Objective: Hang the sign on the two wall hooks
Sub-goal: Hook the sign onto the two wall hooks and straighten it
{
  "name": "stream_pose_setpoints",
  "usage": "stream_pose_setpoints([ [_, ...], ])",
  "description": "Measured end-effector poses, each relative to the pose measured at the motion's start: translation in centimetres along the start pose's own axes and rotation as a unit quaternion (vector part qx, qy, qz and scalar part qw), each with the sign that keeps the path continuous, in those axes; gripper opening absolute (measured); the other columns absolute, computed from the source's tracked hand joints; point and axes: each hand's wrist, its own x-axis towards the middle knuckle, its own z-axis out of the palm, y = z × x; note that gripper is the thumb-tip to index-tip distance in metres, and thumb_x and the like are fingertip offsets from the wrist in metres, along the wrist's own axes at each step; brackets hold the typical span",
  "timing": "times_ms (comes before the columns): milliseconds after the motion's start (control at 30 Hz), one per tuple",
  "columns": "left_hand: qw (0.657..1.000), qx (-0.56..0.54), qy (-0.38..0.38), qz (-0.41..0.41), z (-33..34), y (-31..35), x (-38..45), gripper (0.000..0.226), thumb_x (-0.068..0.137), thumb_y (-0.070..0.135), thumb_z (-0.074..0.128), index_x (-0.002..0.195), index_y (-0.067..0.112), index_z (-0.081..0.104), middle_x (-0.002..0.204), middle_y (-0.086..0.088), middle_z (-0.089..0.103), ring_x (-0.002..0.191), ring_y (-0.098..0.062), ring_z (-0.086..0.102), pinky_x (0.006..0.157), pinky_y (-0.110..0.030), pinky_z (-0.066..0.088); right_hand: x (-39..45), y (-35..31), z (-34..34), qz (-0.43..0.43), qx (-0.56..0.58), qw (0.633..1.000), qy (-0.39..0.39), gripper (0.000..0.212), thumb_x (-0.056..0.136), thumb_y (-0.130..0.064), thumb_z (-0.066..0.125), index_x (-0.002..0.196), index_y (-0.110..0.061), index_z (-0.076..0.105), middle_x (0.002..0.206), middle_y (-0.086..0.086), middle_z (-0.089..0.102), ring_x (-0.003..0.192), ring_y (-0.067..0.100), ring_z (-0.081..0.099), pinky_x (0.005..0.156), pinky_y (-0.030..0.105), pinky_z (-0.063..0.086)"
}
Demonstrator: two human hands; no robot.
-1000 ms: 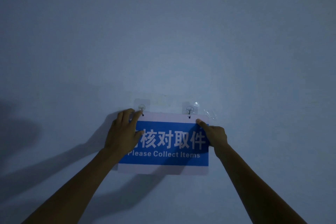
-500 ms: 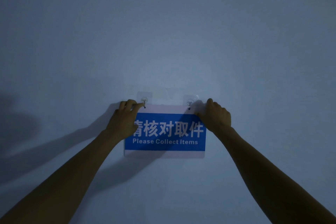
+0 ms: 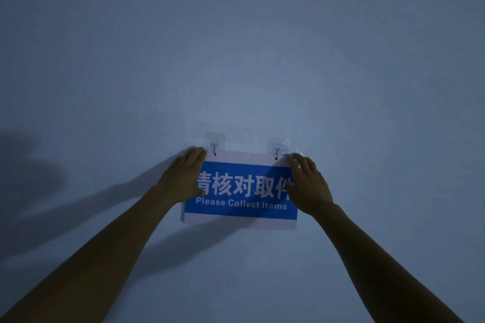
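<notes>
A blue and white sign (image 3: pixel 244 208) reading "Please Collect Items" lies flat against the wall. Its two top holes sit at the left hook (image 3: pixel 214 145) and the right hook (image 3: pixel 276 150), both clear adhesive hooks. My left hand (image 3: pixel 183 178) covers the sign's left edge, with the fingers up at the top left corner and the thumb on the blue face. My right hand (image 3: pixel 307 186) is over the right edge with its fingers spread, fingertips near the right hook. The sign's edges under both hands are hidden.
A plain pale wall (image 3: pixel 241 47) in dim light fills the view. Shadows of my arms fall on it to the left (image 3: pixel 39 191). A wrinkled bit of clear film (image 3: pixel 299 152) sticks out beside the right hook.
The sign sits slightly lower on the hooks than half a second ago. My right hand has slid down from the top right corner and spread its fingers. My left hand has flattened along the left edge.
</notes>
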Motion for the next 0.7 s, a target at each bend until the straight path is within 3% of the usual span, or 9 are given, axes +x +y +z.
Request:
stream_pose_setpoints([
  [133, 0.983, -0.168, 0.06, -0.043, 0.4, 0.9, -0.4, 0.099, 0.078, 0.026, 0.074, 0.15, 0.013, 0.007, 0.162, -0.008, 0.006, 0.149, -0.026, 0.011, 0.118, -0.045, 0.027, -0.3, 0.2, 0.0, 0.003, 0.047, 0.998, -0.028, 0.066, 0.093, -0.025, 0.055, 0.149, -0.015, 0.022, 0.159, 0.002, 0.02, 0.144, 0.022, 0.026, 0.099, 0.04, 0.049],
  [233, 0.91, -0.357, 0.13, -0.166, 1.9, 1.4, -1.0, 0.082, 0.075, 0.012, 0.075, 0.142, 0.013, 0.028, 0.152, -0.013, 0.026, 0.137, -0.031, 0.036, 0.109, -0.052, 0.04, -0.4, 0.5, 0.2, 0.068, 0.157, 0.985, 0.031, 0.061, 0.094, -0.022, 0.054, 0.148, -0.013, 0.027, 0.157, 0.005, 0.027, 0.141, 0.025, 0.036, 0.099, 0.044, 0.051],
  [333, 0.882, -0.397, 0.125, -0.221, 4.1, 1.4, -1.5, 0.069, 0.069, 0.013, 0.077, 0.13, 0.014, 0.044, 0.135, -0.017, 0.046, 0.124, -0.035, 0.049, 0.103, -0.058, 0.044, -0.9, -0.2, 1.2, 0.248, 0.313, 0.91, 0.115, 0.037, 0.094, -0.021, 0.049, 0.129, -0.008, 0.048, 0.135, 0.013, 0.054, 0.119, 0.028, 0.058, 0.082, 0.035, 0.055],
  [433, 0.861, -0.423, 0.141, -0.247, 5.2, 1.4, -1.6, 0.058, 0.067, 0.011, 0.079, 0.119, 0.009, 0.054, 0.121, -0.019, 0.062, 0.111, -0.037, 0.06, 0.095, -0.057, 0.051, -1.7, -0.8, 2.5, 0.394, 0.464, 0.791, 0.067, 0.023, 0.092, -0.019, 0.049, 0.11, -0.006, 0.057, 0.11, 0.013, 0.064, 0.104, 0.031, 0.064, 0.071, 0.031, 0.049],
  [467, 0.846, -0.443, 0.138, -0.261, 5.2, 1.5, -1.5, 0.054, 0.067, 0.008, 0.079, 0.116, 0.006, 0.056, 0.118, -0.02, 0.065, 0.106, -0.038, 0.063, 0.092, -0.056, 0.052, -1.8, -1.0, 2.7, 0.411, 0.48, 0.774, 0.044, 0.023, 0.093, -0.017, 0.049, 0.111, -0.005, 0.056, 0.108, 0.011, 0.063, 0.102, 0.03, 0.063, 0.074, 0.033, 0.048],
  [567, 0.819, -0.483, 0.114, -0.287, 5.4, 1.0, -1.2, 0.055, 0.062, 0.018, 0.08, 0.112, 0.009, 0.06, 0.118, -0.019, 0.065, 0.102, -0.038, 0.066, 0.09, -0.058, 0.054, -2.2, -1.3, 2.0, 0.39, 0.456, 0.799, 0.032, 0.013, 0.095, -0.016, 0.05, 0.104, -0.008, 0.053, 0.102, 0.007, 0.059, 0.094, 0.024, 0.059, 0.076, 0.035, 0.049],
  [633, 0.825, -0.475, 0.096, -0.29, 5.5, 1.4, -1.4, 0.064, 0.059, 0.026, 0.078, 0.118, 0.014, 0.057, 0.127, -0.016, 0.056, 0.11, -0.034, 0.061, 0.095, -0.056, 0.052, -2.2, -1.4, 1.6, 0.364, 0.438, 0.82, 0.047, 0.006, 0.095, -0.016, 0.049, 0.099, -0.01, 0.05, 0.098, 0.007, 0.058, 0.09, 0.022, 0.057, 0.073, 0.033, 0.049],
  [700, 0.84, -0.456, 0.086, -0.282, 5.0, 2.8, -2.3, 0.063, 0.07, 0.014, 0.075, 0.127, 0.013, 0.049, 0.131, -0.014, 0.044, 0.116, -0.03, 0.053, 0.102, -0.051, 0.047, -2.2, -1.3, 1.9, 0.353, 0.422, 0.833, 0.053, 0.009, 0.094, -0.016, 0.05, 0.101, -0.01, 0.051, 0.102, 0.009, 0.061, 0.09, 0.022, 0.058, 0.07, 0.031, 0.048],
])
